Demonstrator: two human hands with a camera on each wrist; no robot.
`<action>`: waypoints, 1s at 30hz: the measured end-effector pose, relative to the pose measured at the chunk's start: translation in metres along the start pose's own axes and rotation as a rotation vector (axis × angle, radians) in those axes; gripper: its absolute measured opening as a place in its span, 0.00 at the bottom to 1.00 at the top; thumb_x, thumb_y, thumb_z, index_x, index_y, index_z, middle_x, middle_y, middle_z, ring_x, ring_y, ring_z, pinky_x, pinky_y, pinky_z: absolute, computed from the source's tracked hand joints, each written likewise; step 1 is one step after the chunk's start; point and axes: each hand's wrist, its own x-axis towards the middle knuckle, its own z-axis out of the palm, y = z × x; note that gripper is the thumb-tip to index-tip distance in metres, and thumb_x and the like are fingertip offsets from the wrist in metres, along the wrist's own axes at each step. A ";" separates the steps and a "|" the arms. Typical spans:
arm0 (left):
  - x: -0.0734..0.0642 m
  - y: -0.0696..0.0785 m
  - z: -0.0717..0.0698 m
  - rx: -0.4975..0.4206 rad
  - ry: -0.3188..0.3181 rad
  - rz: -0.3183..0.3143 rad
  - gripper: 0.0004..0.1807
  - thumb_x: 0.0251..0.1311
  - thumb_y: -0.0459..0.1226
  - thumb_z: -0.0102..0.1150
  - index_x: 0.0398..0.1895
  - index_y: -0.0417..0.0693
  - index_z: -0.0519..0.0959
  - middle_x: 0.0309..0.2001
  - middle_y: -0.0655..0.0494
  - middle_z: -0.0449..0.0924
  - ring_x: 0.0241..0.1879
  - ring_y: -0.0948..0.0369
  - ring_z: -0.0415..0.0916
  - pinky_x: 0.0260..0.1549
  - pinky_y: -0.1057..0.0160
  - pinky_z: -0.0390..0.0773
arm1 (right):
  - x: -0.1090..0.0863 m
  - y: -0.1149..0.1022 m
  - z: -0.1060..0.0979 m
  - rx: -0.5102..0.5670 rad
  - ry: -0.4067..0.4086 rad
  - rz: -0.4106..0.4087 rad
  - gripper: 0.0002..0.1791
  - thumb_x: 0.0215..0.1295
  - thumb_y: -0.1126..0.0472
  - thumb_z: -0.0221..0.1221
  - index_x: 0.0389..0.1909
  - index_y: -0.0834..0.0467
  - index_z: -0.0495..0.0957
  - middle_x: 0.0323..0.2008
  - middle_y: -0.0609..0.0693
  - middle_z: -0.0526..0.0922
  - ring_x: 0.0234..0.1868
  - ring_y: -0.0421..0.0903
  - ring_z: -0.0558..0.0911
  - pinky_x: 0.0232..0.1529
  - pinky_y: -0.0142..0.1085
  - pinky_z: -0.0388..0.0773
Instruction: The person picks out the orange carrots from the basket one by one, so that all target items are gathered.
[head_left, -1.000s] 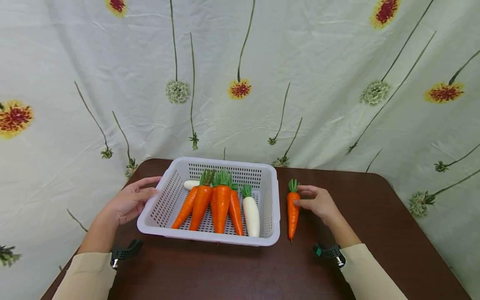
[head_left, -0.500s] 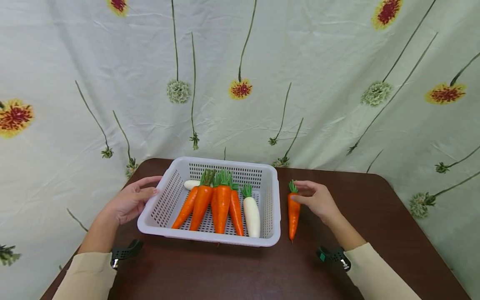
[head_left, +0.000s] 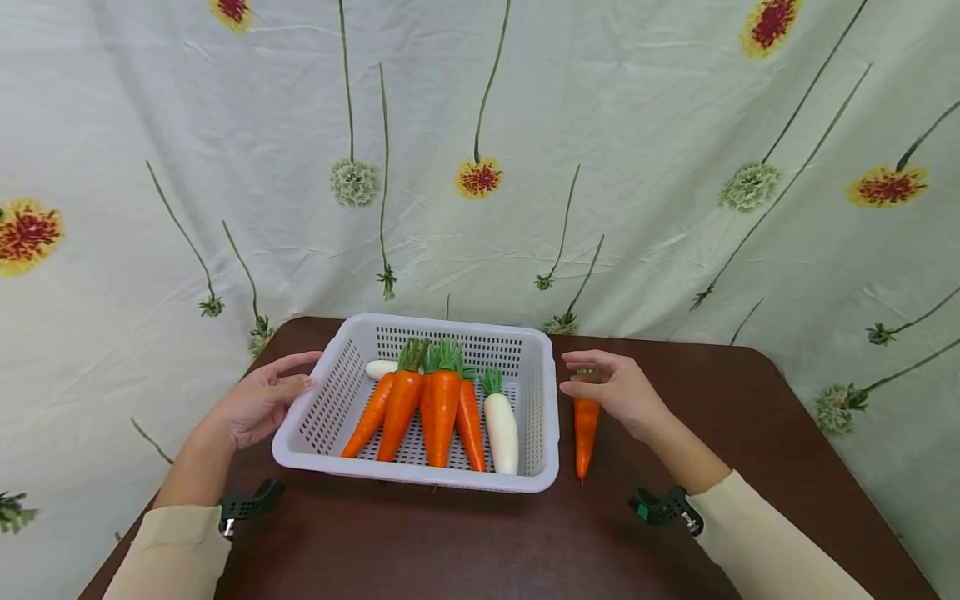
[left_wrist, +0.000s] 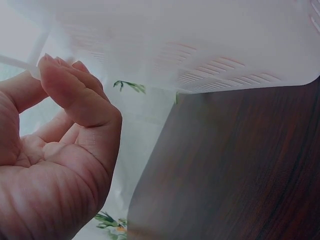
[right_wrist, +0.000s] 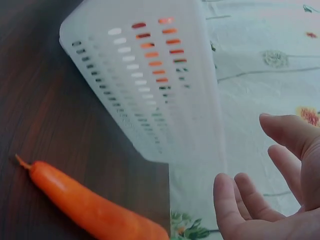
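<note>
My left hand (head_left: pixel 258 400) pinches the left rim of a white perforated plastic basket (head_left: pixel 420 473), thumb and curled fingers meeting at the edge in the left wrist view. Several orange carrots (head_left: pixel 402 417) with green tops lie inside it, along with a white radish (head_left: pixel 503 433) at the right. Another white vegetable (head_left: pixel 381 369) is partly covered at the back left. Fingers spread apart, my right hand (head_left: pixel 618 392) holds nothing beside the basket's right rim. Below it a single carrot (right_wrist: pixel 90 205) lies on the table, its top hidden by the hand in the head view.
The dark brown wooden table (head_left: pixel 720 417) ends at a rounded back right corner. Behind it hangs a pale cloth (head_left: pixel 637 125) printed with flowers. Each wrist wears a black strap (head_left: pixel 253 502).
My right hand has let go of the carrot on the table and moved left toward the basket's right rim, fingers opening. The left hand has stayed at the left rim.
</note>
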 end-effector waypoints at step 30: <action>0.000 0.000 -0.001 0.026 -0.002 0.005 0.33 0.76 0.36 0.54 0.79 0.52 0.55 0.50 0.64 0.86 0.48 0.58 0.87 0.47 0.45 0.87 | 0.013 -0.042 0.050 -0.023 -0.156 -0.002 0.28 0.61 0.57 0.73 0.62 0.55 0.81 0.61 0.59 0.82 0.58 0.52 0.84 0.63 0.51 0.79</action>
